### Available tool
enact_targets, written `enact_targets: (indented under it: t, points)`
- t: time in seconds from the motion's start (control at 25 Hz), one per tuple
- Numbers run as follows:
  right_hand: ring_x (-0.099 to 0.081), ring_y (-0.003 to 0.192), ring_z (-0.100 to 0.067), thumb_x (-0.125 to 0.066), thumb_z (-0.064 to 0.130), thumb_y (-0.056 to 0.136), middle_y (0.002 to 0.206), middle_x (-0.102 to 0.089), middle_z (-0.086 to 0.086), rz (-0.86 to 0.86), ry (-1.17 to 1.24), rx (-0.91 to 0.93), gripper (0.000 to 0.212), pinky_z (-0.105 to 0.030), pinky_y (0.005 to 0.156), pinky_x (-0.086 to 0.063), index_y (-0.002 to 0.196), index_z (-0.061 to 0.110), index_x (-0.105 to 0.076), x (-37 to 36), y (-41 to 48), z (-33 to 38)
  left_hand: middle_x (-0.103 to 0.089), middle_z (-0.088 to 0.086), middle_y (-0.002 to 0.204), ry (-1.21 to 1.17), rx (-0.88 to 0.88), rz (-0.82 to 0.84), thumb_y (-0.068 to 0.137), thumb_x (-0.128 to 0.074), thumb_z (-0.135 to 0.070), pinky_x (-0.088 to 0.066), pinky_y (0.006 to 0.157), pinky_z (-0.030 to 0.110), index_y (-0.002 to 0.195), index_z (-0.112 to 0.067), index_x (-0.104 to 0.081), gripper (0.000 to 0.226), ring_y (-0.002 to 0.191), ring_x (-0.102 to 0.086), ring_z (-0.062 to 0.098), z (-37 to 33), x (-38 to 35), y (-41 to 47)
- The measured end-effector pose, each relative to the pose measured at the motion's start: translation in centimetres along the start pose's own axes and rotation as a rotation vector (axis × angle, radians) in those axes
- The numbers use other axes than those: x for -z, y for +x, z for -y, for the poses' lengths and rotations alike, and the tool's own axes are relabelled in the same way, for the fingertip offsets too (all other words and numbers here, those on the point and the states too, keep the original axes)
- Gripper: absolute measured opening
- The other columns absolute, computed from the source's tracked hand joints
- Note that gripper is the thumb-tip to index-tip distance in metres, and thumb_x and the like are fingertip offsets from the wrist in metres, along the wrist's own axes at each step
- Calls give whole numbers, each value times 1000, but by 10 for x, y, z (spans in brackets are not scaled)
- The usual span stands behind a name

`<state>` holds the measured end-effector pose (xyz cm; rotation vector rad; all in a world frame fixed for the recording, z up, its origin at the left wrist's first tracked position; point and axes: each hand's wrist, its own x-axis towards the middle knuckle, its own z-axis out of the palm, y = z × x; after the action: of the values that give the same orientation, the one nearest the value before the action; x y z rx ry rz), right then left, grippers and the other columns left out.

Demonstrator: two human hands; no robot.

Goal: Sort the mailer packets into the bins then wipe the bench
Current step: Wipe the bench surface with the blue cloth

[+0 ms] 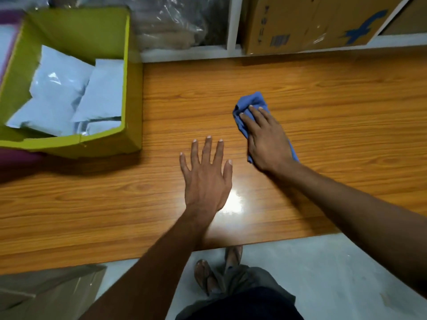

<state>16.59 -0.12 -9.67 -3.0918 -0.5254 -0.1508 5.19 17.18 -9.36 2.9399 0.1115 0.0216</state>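
Note:
My right hand [265,139] lies flat on a crumpled blue cloth [253,101] and presses it onto the wooden bench [323,139], fingers straight and pointing up-left. My left hand [205,174] is spread flat, fingers straight, on or just over the bench near its middle. Several pale blue-white mailer packets [60,88] lie piled in a green cardboard bin [128,72] at the bench's left end.
A brown cardboard box [307,21] with a blue logo stands on a white shelf behind the bench, beside clear plastic bags [175,21]. A purple bin edge [9,12] shows at far left. Another cardboard box [46,294] sits on the floor at lower left.

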Motion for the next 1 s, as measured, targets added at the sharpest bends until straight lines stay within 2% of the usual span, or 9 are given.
enact_targets:
  t: [0.08, 0.12, 0.28, 0.4, 0.44, 0.56, 0.68, 0.84, 1.0]
  points:
    - [-26, 152, -32, -26, 33, 92, 164, -32, -14, 24, 15, -204, 67, -46, 122, -26, 156, 15, -34, 6, 28, 4, -45, 4, 157, 27, -54, -46, 102, -36, -57, -26, 113, 50, 155, -24, -42, 62, 142, -37, 29, 11, 6, 22]
    - [-25, 153, -32, -28, 32, 90, 164, -31, -16, 36, 31, -200, 69, -47, 122, -25, 156, 14, -33, 3, 33, 14, -48, 5, 153, 53, -86, -54, 101, -36, -59, -27, 112, 48, 153, -22, -45, 65, 139, -39, 28, 20, 9, 38]
    - [-24, 153, -34, -44, 31, 92, 164, -29, -14, 24, 37, 56, 68, -47, 123, -26, 157, 14, -33, -8, 27, 24, -14, -1, 172, 63, -101, 46, 101, -20, -70, -9, 127, 47, 163, -28, -21, 75, 159, -8, 24, 43, 9, 79]
    - [-20, 154, -33, -57, 34, 90, 166, -26, -14, 60, 105, -259, 77, -46, 125, -20, 159, 14, -30, 0, 90, 19, -8, -2, 172, 52, -101, 60, 104, -18, -64, -8, 128, 47, 164, -26, -16, 72, 159, -3, 21, 44, 5, 80]
    - [-22, 154, -33, -58, 32, 88, 165, -28, -14, 58, 121, -236, 77, -46, 124, -21, 158, 14, -32, -1, 101, 27, -10, -1, 172, 45, -92, 50, 105, -20, -59, -9, 128, 46, 164, -23, -17, 69, 159, -5, 20, 45, 5, 80]
    - [-34, 148, -32, -49, 25, 89, 159, -40, -11, 11, 166, 185, 62, -46, 119, -32, 151, 16, -46, -6, 117, 39, -16, 2, 171, 6, -55, 4, 108, -25, -44, -13, 128, 43, 162, -14, -24, 62, 159, -10, 18, 43, 6, 83]
    - [-36, 146, -32, -53, 21, 86, 157, -42, -13, 3, 236, 25, 61, -44, 118, -32, 147, 17, -49, 0, 158, 44, -21, 6, 170, -47, -36, -32, 107, -30, -28, -18, 127, 40, 161, -9, -27, 57, 156, -21, 20, 43, 4, 83]
    - [-36, 144, -29, -47, 23, 92, 159, -40, -8, 48, 223, 346, 58, -46, 114, -36, 150, 21, -46, -3, 183, 74, -28, 8, 168, -77, -10, -80, 98, -39, -15, -26, 124, 41, 158, -7, -32, 61, 152, -31, 24, 48, 3, 84]
    - [-36, 144, -31, -44, 26, 90, 159, -40, -8, 62, 280, 220, 61, -46, 115, -35, 150, 22, -48, 5, 188, 96, -50, 8, 154, -96, 31, -213, 92, -45, -15, -37, 114, 44, 143, -9, -54, 52, 140, -48, 26, 48, 7, 85]
